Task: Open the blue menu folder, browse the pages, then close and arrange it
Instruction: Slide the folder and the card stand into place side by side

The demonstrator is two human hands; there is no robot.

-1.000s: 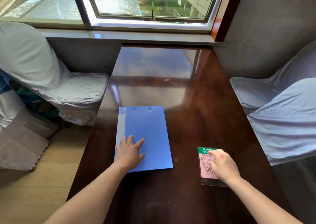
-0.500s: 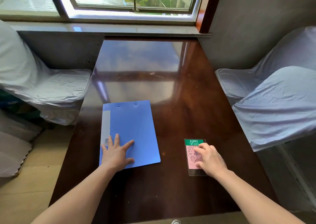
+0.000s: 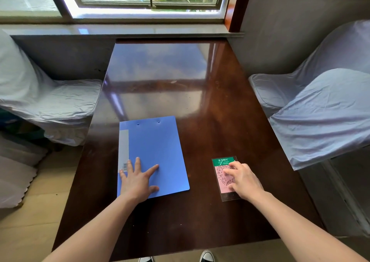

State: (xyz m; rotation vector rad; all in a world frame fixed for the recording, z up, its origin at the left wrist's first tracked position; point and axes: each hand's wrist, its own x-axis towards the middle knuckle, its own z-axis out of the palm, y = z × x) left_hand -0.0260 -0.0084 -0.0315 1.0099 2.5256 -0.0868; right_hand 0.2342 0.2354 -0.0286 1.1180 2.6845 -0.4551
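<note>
The blue menu folder lies closed and flat on the dark wooden table, its grey label strip along the left edge. My left hand rests palm down on the folder's near left corner, fingers spread. To the right, a clear plastic card with a green header and pink code panel lies on the table. My right hand lies on top of that card with fingers curled loosely, pressing on it, not gripping.
Chairs under pale covers stand at the left and the right of the table. A window sill runs behind the table's far end. My shoes show below the near edge.
The view has tilted down and shifted, so the table's near edge and my shoes now show. Both hands stay where they were, on the folder and on the card.
</note>
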